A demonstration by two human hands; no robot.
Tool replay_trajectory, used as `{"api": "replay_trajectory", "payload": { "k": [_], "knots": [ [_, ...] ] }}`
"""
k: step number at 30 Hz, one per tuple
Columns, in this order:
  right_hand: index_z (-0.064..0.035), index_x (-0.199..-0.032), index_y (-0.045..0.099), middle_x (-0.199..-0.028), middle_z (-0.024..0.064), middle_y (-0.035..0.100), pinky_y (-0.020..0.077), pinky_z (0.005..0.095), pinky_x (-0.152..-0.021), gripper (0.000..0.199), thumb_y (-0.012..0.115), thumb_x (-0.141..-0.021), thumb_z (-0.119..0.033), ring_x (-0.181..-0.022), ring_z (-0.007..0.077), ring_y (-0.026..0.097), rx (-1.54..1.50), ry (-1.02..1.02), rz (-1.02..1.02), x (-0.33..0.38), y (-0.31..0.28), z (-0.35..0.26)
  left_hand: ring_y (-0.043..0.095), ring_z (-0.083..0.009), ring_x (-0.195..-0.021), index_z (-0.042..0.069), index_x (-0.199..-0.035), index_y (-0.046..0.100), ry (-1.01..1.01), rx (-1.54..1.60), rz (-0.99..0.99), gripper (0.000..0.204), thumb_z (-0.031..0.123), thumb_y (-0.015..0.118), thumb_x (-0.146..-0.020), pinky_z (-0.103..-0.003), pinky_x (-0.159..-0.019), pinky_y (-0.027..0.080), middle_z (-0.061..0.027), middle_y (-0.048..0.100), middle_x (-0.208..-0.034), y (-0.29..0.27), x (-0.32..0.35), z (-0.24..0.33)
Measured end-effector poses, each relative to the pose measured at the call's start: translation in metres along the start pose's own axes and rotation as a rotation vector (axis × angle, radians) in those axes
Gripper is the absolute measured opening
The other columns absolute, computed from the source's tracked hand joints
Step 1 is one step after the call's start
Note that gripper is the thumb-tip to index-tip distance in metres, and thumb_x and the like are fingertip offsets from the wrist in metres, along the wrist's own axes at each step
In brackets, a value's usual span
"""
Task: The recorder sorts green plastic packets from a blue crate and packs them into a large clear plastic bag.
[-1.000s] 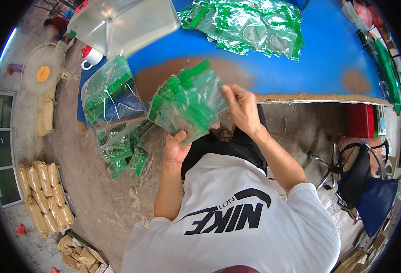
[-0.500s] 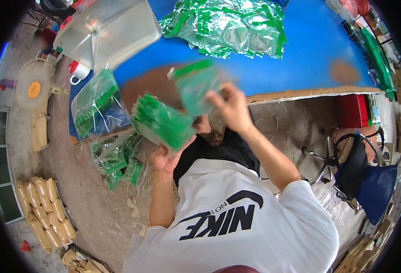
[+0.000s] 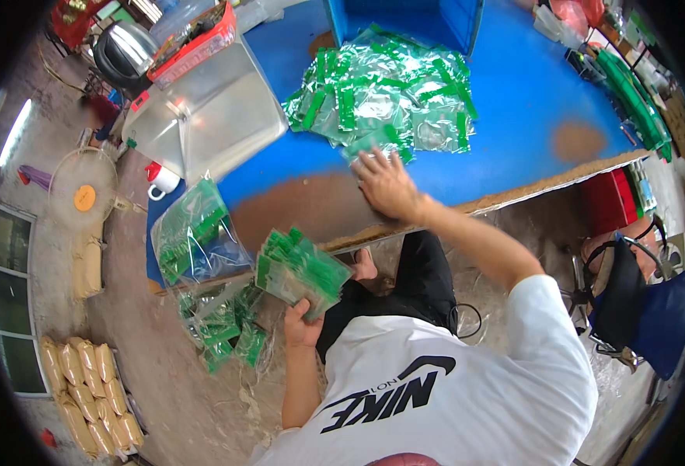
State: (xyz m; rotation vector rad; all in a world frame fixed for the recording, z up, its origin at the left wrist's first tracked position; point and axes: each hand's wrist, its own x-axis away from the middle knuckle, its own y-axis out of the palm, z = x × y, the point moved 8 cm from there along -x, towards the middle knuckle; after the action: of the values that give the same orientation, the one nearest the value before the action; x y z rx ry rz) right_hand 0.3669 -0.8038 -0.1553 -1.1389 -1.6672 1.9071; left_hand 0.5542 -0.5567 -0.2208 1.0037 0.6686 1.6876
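Row of tan sacks [image 3: 86, 392] on the floor, far left. Clear bag of green-topped packets [image 3: 195, 237] at the blue bench's [image 3: 529, 116] near-left edge; loose packets [image 3: 226, 334] on the floor below it. Left hand [image 3: 302, 326], grip clenched on a stack of green-headed clear packets [image 3: 299, 268], held off the bench, just below its worn front edge. Right hand [image 3: 385, 186], grip released, fingers spread flat on the near fringe of the packet pile [image 3: 389, 101]. Bare blue surface lies right of the pile; a blue chair [image 3: 645, 311] stands far right.
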Motion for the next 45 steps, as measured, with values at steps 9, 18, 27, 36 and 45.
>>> {"api": "replay_trajectory", "payload": {
  "k": [9,18,27,36,45],
  "knots": [
    [-0.0009,-0.104,0.059,-0.127,0.0149,0.061,0.0363,0.0497,-0.111,0.029,0.053,-0.076,0.001,-0.131,0.0392,0.046,-0.854,-0.266,-0.045,0.032,-0.043,-0.066,0.056,-0.0279,-0.123,0.004,-0.135,0.05,-0.041,0.026,-0.005,0.053,-0.005,0.063,-0.084,-0.045,-0.109,0.045,-0.0103,0.059,-0.13,-0.007,-0.027,0.007],
    [0.0027,-0.129,0.056,-0.138,0.0244,0.051,0.033,0.0509,-0.112,0.055,0.054,-0.097,-0.042,-0.135,0.0387,0.042,-0.225,0.162,0.379,-0.05,-0.044,0.085,0.046,-0.0381,-0.134,0.005,-0.144,0.04,-0.085,-0.019,0.015,0.062,0.003,0.063,-0.086,-0.058,-0.113,0.037,-0.0152,0.048,-0.144,0.006,-0.019,-0.023],
    [0.0015,-0.122,0.06,-0.12,0.0232,0.054,0.0376,0.0547,-0.103,0.044,0.054,-0.095,-0.033,-0.119,0.0412,0.048,-0.247,0.028,0.033,0.017,-0.039,-0.054,0.046,-0.0342,-0.134,0.002,-0.142,0.043,-0.065,0.217,-0.122,0.061,0.002,0.066,-0.085,-0.052,-0.116,0.036,-0.0142,0.05,-0.143,-0.033,-0.034,-0.03],
    [-0.0022,-0.116,0.063,-0.111,0.0166,0.058,0.047,0.0431,-0.093,0.033,0.063,-0.084,-0.008,-0.104,0.0348,0.056,-0.712,-0.103,0.22,0.03,-0.066,-0.067,0.042,-0.0355,-0.138,0.004,-0.143,0.041,-0.001,0.117,-0.044,0.061,0.004,0.064,-0.087,-0.06,-0.117,0.031,-0.0158,0.048,-0.145,0.021,-0.03,-0.021],
    [-0.0033,-0.132,0.056,-0.14,0.0231,0.05,0.0303,0.0491,-0.115,0.042,0.06,-0.095,-0.023,-0.135,0.0427,0.041,-0.426,-0.195,-0.005,0.051,-0.058,-0.065,0.042,-0.0368,-0.138,0.004,-0.143,0.042,0.025,0.109,-0.08,0.065,0.005,0.067,-0.083,-0.06,-0.117,0.028,-0.0158,0.049,-0.144,-0.023,-0.026,-0.014]
  ]
}}
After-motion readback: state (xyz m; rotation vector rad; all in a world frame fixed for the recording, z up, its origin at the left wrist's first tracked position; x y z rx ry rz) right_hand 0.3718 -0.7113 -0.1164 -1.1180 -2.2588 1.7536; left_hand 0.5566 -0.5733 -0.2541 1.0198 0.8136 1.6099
